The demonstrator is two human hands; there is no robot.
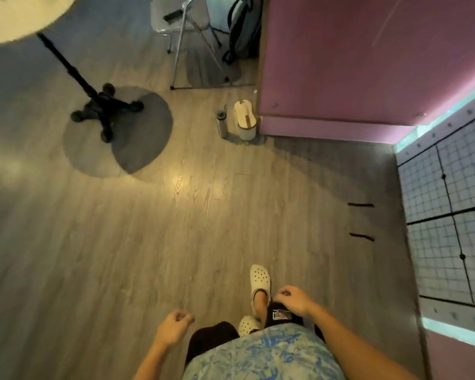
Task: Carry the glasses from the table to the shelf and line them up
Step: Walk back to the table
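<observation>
No glasses show in the head view. The round pale table [19, 17] stands at the upper left on a black pedestal leg [99, 105]; only part of its top is in view. My left hand [173, 326] hangs low at the bottom centre, fingers loosely curled, holding nothing. My right hand [295, 300] hangs by my thigh at the lower right, fingers curled in, also with nothing in it. Both hands are far from the table. No shelf surface is clearly visible.
A pink cabinet [354, 58] fills the upper right. A white bin [244, 119] and a bottle [221, 124] stand on the wood floor beside it. A folding chair [187, 28] and a backpack [244, 26] sit at the back. A tiled wall [450, 209] runs along the right.
</observation>
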